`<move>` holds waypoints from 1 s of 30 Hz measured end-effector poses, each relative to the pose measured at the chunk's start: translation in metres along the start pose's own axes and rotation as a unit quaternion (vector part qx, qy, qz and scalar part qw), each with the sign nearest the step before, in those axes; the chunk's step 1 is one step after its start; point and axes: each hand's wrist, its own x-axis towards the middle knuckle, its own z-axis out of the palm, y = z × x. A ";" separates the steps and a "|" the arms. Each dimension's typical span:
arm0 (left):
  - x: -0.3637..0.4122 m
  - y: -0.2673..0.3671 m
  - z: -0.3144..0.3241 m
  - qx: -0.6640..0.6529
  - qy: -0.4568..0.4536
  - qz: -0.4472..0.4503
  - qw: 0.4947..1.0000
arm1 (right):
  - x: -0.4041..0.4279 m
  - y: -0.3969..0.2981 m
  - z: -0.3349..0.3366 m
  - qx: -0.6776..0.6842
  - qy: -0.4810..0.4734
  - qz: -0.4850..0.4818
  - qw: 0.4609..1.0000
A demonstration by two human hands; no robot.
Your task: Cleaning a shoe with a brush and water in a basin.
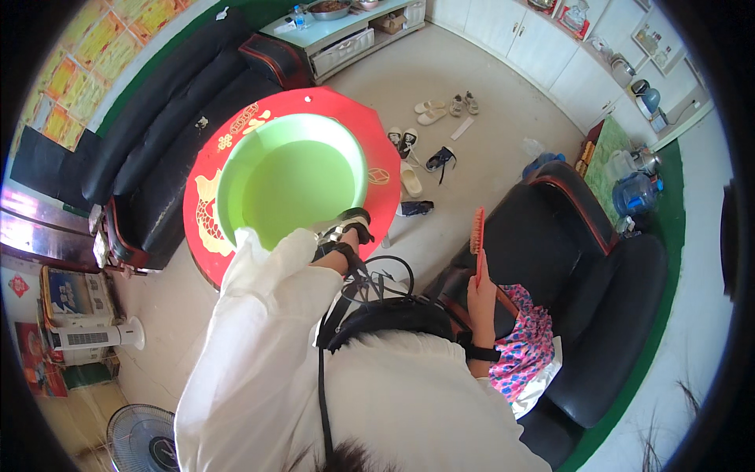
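My right hand (482, 298) is closed round the handle of a red scrubbing brush (479, 230), held upright in front of the black armchair with its pinkish bristles to the left. My left hand (349, 237) is at the near right rim of a light green plastic basin (289, 131), and holds what looks like a black-and-white shoe (357, 219); its fingers are mostly hidden. Water fills part of the basin, which stands on a round table with a red, gold-printed cover (380, 141). My white left sleeve (259, 301) overlaps the basin's near rim.
A black sofa (171, 118) is left of the table, a black armchair (519, 224) at right with patterned cloth (522, 348). Several shoes (439, 158) lie on the floor beyond. Pedestal fan (144, 436) and white tower fan (88, 337) stand at left; water jugs (634, 194) at right.
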 end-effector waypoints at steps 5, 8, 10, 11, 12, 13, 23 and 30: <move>-0.009 0.001 -0.010 -0.012 -0.024 -0.010 1.000 | 0.005 0.011 -0.014 -0.026 -0.033 0.022 0.999; -0.006 0.003 -0.008 -0.022 -0.034 -0.017 0.999 | 0.015 0.011 -0.019 -0.030 -0.018 0.028 0.999; -0.011 0.000 -0.009 -0.029 -0.033 -0.018 0.999 | 0.022 0.010 -0.022 -0.028 -0.020 0.049 0.998; -0.007 0.000 -0.008 -0.029 -0.040 -0.020 0.999 | 0.024 0.010 -0.022 -0.034 -0.015 0.053 0.998; -0.008 0.000 -0.008 -0.032 -0.041 -0.023 0.998 | 0.026 0.010 -0.021 -0.040 -0.011 0.054 0.998; -0.009 0.003 -0.006 -0.032 -0.036 -0.027 0.998 | 0.029 0.009 -0.019 -0.040 -0.009 0.052 0.998; -0.001 -0.017 0.021 -0.071 -0.030 -0.045 0.996 | 0.042 0.006 0.001 -0.025 0.015 0.033 0.999; 0.001 -0.052 0.050 -0.090 -0.051 -0.005 0.995 | 0.063 -0.013 -0.014 -0.091 0.077 0.067 0.991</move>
